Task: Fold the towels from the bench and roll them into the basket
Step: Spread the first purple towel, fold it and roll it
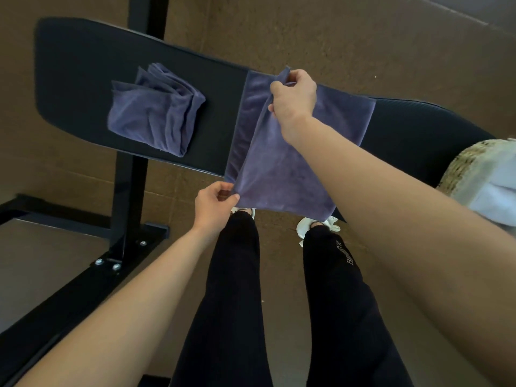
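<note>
A purple-blue towel (279,169) lies spread across the middle of the black padded bench (83,68), its near edge hanging over the bench's front. My left hand (215,208) pinches the towel's near left corner just off the bench edge. My right hand (294,94) pinches the far corner and holds it lifted above the towel. A loose pile of several more purple towels (156,113) sits on the bench to the left. The woven basket (463,166) with a white liner stands at the right edge, partly cut off.
The bench's black steel frame and bolted foot (125,241) stand at the lower left. My legs in black trousers and white shoes (318,224) are right in front of the bench. Brown carpeted floor (363,37) lies all around.
</note>
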